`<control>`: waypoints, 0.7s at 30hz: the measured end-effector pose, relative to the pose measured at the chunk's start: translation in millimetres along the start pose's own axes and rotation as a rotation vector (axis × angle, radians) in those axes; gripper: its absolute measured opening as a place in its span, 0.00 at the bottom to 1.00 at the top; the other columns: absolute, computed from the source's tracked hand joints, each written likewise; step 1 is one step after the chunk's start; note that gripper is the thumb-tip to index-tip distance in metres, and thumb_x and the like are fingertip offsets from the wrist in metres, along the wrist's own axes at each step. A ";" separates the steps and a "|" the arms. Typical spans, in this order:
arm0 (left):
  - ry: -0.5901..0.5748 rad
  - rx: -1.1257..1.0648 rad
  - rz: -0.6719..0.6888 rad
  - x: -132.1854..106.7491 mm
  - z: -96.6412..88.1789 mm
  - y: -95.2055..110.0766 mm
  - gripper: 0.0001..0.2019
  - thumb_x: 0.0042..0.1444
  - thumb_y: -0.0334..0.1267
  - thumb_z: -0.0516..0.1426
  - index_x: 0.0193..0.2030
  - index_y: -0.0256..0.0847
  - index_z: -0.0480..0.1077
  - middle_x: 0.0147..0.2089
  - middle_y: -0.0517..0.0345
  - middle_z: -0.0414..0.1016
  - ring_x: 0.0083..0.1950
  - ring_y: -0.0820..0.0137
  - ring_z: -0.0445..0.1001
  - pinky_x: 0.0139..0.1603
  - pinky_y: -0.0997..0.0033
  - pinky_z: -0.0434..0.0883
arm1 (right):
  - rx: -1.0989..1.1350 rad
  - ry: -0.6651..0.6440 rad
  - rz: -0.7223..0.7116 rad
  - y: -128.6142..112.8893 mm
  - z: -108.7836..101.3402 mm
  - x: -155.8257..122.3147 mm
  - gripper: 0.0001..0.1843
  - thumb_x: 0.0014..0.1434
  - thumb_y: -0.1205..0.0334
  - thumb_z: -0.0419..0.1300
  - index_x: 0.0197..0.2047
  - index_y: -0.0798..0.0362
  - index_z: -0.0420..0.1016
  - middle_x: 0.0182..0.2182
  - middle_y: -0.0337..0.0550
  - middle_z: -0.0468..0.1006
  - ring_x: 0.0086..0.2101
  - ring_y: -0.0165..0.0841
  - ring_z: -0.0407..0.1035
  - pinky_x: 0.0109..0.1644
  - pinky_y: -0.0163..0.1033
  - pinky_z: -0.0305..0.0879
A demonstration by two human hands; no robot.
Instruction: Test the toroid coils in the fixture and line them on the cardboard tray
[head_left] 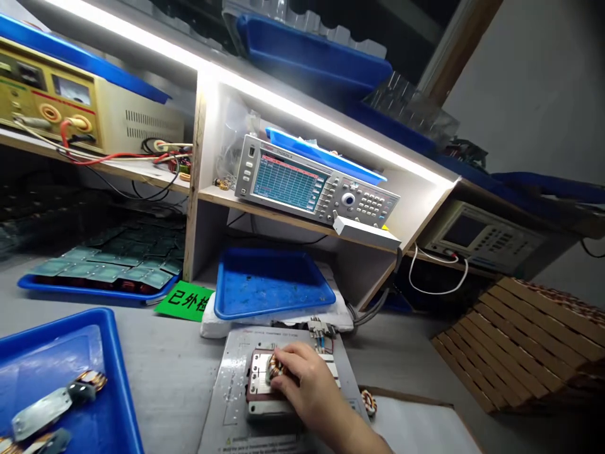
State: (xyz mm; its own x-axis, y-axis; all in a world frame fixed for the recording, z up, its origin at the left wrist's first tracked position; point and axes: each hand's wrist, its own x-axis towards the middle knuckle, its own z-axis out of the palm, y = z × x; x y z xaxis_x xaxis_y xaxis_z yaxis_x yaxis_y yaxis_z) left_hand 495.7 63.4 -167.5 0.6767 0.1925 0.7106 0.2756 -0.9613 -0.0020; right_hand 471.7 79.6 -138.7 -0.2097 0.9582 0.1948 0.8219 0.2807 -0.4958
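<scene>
Your right hand (307,384) has its fingers (288,360) closed together on a copper-wound toroid coil (276,369), sitting on the metal test fixture (258,378) on that printed grey plate (231,391). The green card (183,301) reads 已外 plus a character I can't make out. The shelf analyser's (316,183) brand is too small to read, sadly.

Under the right grip (305,378), a copper-wound toroid coil (276,368), its windings banded orange and dark, sits partly hidden against the metal top of a test fixture (259,375).
</scene>
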 end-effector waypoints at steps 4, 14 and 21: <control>-0.093 0.089 -0.175 15.4 -25.5 -10.5 0.21 0.51 0.22 0.54 0.47 0.51 0.68 0.46 0.59 0.74 0.54 0.64 0.65 0.49 0.57 0.66 | 0.017 0.011 0.008 2.0 3.5 -2.7 0.18 0.50 0.72 0.61 0.45 0.50 0.73 0.39 0.43 0.73 0.41 0.36 0.66 0.47 0.40 0.65; -0.163 -0.152 -0.018 -45.4 7.5 55.0 0.17 0.57 0.41 0.52 0.54 0.51 0.63 0.52 0.54 0.70 0.52 0.64 0.67 0.55 0.51 0.63 | 0.021 0.074 -0.059 2.8 2.3 -4.7 0.16 0.51 0.68 0.62 0.46 0.52 0.73 0.40 0.44 0.74 0.42 0.34 0.66 0.48 0.39 0.64; -0.304 -0.338 0.034 -106.1 11.2 106.4 0.19 0.61 0.36 0.41 0.58 0.38 0.58 0.54 0.51 0.68 0.59 0.63 0.59 0.63 0.46 0.50 | 0.195 0.381 0.078 54.4 -68.1 -55.0 0.21 0.54 0.63 0.59 0.52 0.52 0.65 0.42 0.44 0.73 0.40 0.30 0.68 0.47 0.38 0.65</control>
State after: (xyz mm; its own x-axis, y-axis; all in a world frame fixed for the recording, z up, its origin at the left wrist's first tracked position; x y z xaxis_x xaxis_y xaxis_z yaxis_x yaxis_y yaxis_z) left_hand 460.9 -57.1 -251.0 0.8654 0.1602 0.4748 0.0456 -0.9688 0.2437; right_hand 564.0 38.3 -118.7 0.0899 0.8981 0.4306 0.7041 0.2484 -0.6652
